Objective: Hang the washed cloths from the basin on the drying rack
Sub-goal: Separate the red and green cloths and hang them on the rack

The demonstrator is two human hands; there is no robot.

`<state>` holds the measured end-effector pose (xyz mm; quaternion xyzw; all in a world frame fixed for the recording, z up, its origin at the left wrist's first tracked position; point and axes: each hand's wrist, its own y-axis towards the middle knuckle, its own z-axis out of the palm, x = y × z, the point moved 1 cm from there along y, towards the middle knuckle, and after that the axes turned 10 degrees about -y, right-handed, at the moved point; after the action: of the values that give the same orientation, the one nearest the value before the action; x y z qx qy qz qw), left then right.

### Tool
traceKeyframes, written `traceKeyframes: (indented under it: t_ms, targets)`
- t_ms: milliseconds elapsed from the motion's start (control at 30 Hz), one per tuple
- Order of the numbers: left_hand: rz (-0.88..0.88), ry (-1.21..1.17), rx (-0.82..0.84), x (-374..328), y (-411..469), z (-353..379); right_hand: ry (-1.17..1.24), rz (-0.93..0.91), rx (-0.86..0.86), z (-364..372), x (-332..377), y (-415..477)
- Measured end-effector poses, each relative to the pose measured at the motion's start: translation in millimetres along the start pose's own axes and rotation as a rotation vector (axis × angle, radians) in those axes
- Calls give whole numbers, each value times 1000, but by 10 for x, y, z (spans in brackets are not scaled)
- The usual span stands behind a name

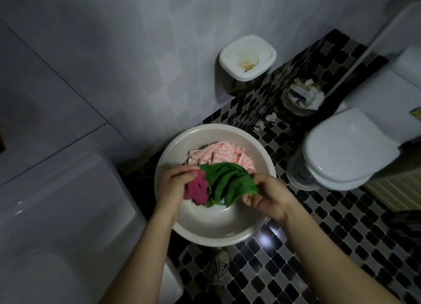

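Green cloth (230,185): stretched crosswise over the basin (205,230), left hand (174,186) pinching one end together with a magenta cloth (197,191), right hand (264,197) gripping the other end.

Basin (216,224): round, shallow, cream-white plastic with a broad rolled rim; upright on the black-and-grey mosaic floor (319,235); near inner wall bare. Pink-and-white cloth (218,154): zigzag-patterned, crumpled flat in the far half of the basin, its near edge hidden under the green cloth. Green cloth (227,185): plain, deep green, creased in long folds, spread above the middle of the basin; its right end is pinched by the right hand (266,196), and its left end meets the left hand (174,185). Magenta cloth (197,191): small, dark pink, bunched, gripped in the left hand, touching the green cloth's left edge, over the basin's left side.
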<state>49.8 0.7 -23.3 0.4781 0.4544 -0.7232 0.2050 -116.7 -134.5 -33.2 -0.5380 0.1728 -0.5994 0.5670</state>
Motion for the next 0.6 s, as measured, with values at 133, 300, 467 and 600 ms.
traceKeyframes:
  t_ms: [133,300,467,600]
  targets:
    - [138,6,169,-507,-136,1,90,-48,211,207,175,-303]
    - [298,271,388,-853,-521,183,167,-137,336,434,433,-703]
    - [417,611,481,-864,-883,358,74,-227,326,694,616,-1129]
    - [566,610,426,-917,-929,397,34,-269,265,754,649,-1283]
